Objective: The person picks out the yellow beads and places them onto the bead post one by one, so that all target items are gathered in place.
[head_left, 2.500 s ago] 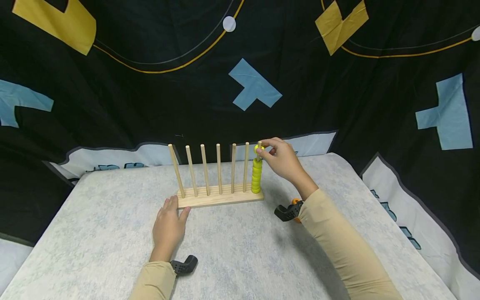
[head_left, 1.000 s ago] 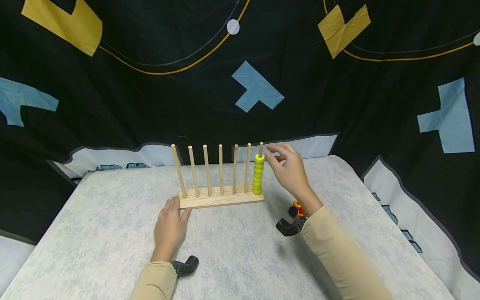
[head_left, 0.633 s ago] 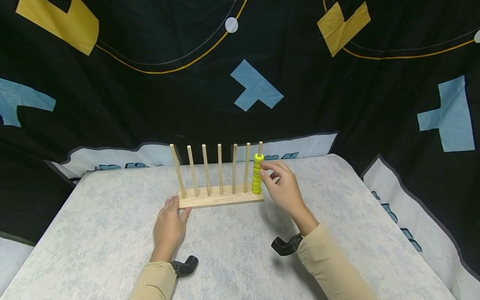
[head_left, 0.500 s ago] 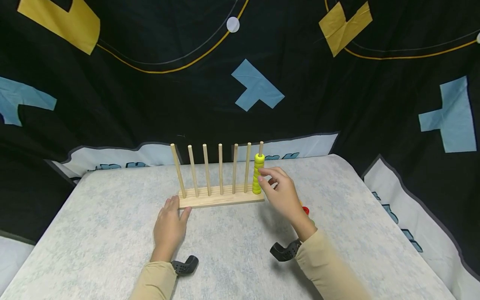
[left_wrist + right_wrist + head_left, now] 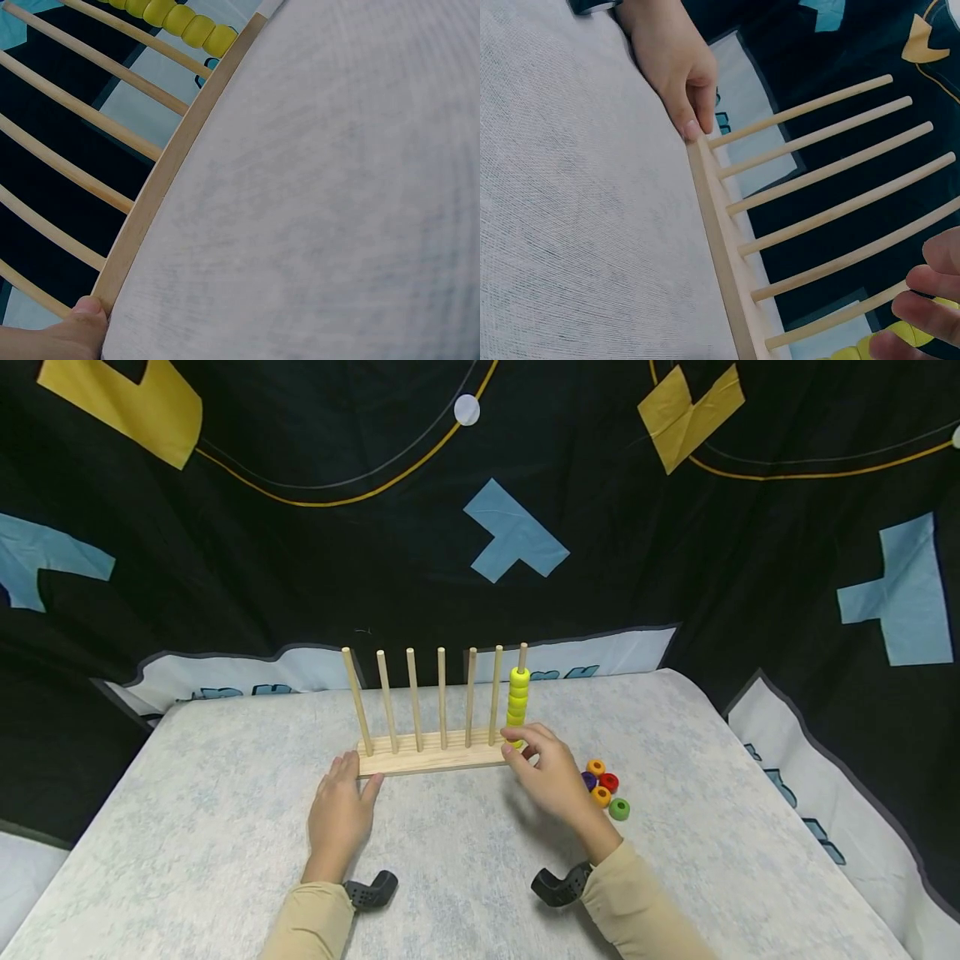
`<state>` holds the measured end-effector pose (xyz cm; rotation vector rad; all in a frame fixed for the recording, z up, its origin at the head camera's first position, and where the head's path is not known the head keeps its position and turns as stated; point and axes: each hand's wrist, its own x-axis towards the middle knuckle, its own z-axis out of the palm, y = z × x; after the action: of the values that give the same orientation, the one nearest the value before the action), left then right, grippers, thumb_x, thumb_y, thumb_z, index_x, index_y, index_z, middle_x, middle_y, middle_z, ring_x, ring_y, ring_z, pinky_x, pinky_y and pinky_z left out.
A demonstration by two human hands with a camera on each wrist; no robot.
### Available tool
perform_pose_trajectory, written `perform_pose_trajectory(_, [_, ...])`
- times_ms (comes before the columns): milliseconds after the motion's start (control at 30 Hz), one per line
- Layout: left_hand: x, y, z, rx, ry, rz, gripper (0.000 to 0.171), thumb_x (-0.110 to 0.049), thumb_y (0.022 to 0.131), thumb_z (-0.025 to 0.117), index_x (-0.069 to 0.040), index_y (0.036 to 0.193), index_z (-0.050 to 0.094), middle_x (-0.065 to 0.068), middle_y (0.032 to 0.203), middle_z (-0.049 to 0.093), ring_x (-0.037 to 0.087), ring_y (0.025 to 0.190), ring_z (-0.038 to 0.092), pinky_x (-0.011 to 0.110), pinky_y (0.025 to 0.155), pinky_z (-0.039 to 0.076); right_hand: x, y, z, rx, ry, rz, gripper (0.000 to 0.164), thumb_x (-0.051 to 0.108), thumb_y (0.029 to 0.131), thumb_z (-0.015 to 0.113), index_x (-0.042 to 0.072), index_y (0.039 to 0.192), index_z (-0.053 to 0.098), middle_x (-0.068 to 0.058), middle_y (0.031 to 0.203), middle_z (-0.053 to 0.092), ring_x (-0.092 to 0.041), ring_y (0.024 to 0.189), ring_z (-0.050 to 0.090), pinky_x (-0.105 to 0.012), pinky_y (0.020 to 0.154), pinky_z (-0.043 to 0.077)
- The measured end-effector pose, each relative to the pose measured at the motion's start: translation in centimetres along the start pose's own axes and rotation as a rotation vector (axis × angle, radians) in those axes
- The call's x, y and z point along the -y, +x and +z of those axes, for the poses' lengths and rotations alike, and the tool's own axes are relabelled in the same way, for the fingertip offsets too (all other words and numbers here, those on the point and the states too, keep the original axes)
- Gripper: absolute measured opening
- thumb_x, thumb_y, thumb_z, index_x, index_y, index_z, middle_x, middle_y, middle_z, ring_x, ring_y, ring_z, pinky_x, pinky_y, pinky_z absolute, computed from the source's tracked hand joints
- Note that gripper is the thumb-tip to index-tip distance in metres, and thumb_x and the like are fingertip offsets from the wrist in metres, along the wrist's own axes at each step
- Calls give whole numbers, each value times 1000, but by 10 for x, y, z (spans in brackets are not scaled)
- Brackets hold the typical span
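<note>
A wooden base (image 5: 427,763) bears a row of several upright pegs. Yellow beads (image 5: 517,693) fill most of the rightmost peg, whose tip shows above them; the other pegs are bare. My left hand (image 5: 340,810) holds the base's left end, its thumb (image 5: 84,321) at the front edge in the left wrist view. Beside the foot of the yellow stack, my right hand (image 5: 551,774) has its fingers loosely bent with nothing between them. It hides the base's right end; whether it touches the beads I cannot tell.
Several loose beads lie right of my right hand, among them a red bead (image 5: 609,782), a green bead (image 5: 619,809) and an orange bead (image 5: 596,767). A pale cloth covers the table (image 5: 450,877). Behind it hangs a dark patterned curtain (image 5: 337,577).
My right hand lowered a yellow bead onto the rightmost peg and let go. It has since come down along the stack to its foot, uncovering the loose beads. My left hand stays put.
</note>
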<state>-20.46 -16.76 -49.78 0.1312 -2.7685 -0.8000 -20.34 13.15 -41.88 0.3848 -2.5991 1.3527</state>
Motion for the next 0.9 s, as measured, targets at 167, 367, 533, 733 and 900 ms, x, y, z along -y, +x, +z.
perform_pose_trajectory(167, [-1,0,2,1,2,-3,67,-34,100,59,6,149,37,27,154,38,42,147,30,56,122,23,0,-3,1,24,-23,7,30,27,100,61,14,127,67,1,121,66,-13,91,59,-25,67,51])
perform_pose_trajectory(367, [-2,-2,3,-5,4,0,66,-34,100,58,6,149,37,27,153,40,42,147,31,57,122,24,0,-4,2,24,-31,12,30,25,100,61,14,127,67,-1,122,67,-13,91,59,-26,71,51])
perform_pose_trajectory(533, [-2,-1,3,-11,2,10,66,-33,100,58,7,148,37,27,153,40,42,147,31,57,122,23,0,-4,3,26,-40,16,31,25,100,62,14,129,66,0,124,67,-14,92,60,-27,72,51])
perform_pose_trajectory(733, [0,-2,5,0,3,2,67,-34,101,58,6,149,36,26,154,39,42,148,30,56,122,23,-2,-4,3,27,-60,19,33,27,100,61,13,129,65,2,124,66,-13,93,60,-27,73,51])
perform_pose_trajectory(900, [0,-2,7,0,4,2,67,-34,101,58,6,149,36,26,154,39,42,148,30,56,123,23,-5,-4,3,36,-78,28,35,29,100,60,13,131,65,3,124,65,-14,95,60,-29,76,52])
